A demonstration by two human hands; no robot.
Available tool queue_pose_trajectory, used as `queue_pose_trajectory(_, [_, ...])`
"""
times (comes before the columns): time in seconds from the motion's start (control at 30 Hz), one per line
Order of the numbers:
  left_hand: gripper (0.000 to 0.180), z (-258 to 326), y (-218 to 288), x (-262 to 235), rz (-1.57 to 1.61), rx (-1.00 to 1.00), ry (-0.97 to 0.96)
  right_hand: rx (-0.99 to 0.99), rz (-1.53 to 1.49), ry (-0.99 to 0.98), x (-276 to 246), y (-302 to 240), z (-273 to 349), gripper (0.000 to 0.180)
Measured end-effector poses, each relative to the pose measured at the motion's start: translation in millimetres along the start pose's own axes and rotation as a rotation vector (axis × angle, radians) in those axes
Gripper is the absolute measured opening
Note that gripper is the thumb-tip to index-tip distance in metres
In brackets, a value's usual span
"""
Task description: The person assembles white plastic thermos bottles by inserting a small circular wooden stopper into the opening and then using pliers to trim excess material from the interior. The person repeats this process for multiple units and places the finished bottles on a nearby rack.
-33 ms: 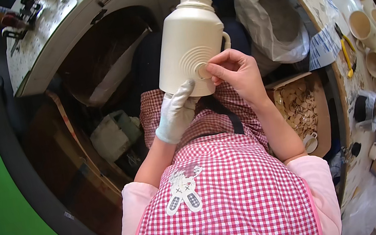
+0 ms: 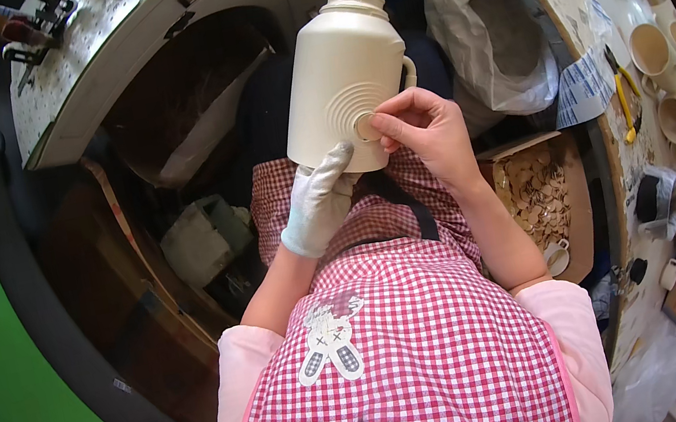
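Observation:
A cream-coloured jug body (image 2: 339, 75) leans above my lap, its neck pointing away and its handle on the right. Curved ridges spread across its front. My left hand (image 2: 321, 200), in a pale glove, grips the jug low down, with the thumb across the front; the other fingers are mostly hidden behind it. Bare and pinched together, my right hand (image 2: 430, 127) holds a small round cream disc (image 2: 365, 127) against the jug by the innermost ridge. Thumb and finger hide part of the disc.
At my right, a cardboard box (image 2: 578, 196) holds many small round pieces beneath the workbench edge. Yellow-handled pliers (image 2: 628, 101) and several cream mugs (image 2: 650, 47) lie on that bench. A white plastic bag (image 2: 525, 83) stands beyond my right hand; a light cabinet (image 2: 229, 4) is ahead.
The jug has shifted very slightly to the right in the picture. Both hands keep the same hold.

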State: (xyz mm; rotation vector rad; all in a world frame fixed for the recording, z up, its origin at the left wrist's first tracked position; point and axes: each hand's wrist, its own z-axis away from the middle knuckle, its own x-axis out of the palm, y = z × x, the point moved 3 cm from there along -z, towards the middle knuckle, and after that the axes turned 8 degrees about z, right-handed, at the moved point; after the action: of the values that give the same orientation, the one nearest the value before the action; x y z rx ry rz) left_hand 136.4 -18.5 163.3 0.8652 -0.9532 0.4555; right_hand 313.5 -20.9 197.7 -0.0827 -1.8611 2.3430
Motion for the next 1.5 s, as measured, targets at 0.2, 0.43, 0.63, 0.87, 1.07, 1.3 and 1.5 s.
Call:
queue_pose_trajectory(0.2, [0.043,-3,3,-10,-0.086,-0.044,0.123,0.007,0.143,0.054,10,-3,-1,0.011])
queue_pose_trajectory(0.43, [0.038,-14,1,0,-0.105,0.152,0.182,-0.275,0.579,0.168,9,-9,-5,0.011])
queue_pose_trajectory(0.63, [0.041,-17,6,3,-0.125,0.103,0.167,0.036,0.288,0.041,-8,7,-5,0.017])
queue_pose_trajectory(0.87, [0.043,-17,10,-5,-0.246,0.16,0.142,0.092,0.346,0.042,-3,26,-23,0.041])
queue_pose_trajectory(1.07, [0.052,-12,23,3,-0.125,0.141,0.069,0.009,0.385,0.101,-15,-7,-27,0.036])
queue_pose_trajectory(1.3, [0.061,10,61,20,-0.22,0.077,0.044,-0.069,0.061,-0.069,-39,-59,-55,0.073])
queue_pose_trajectory(1.5, [0.054,53,156,-6,-0.781,0.427,0.251,-0.421,-0.14,-0.089,28,-110,-68,0.052])
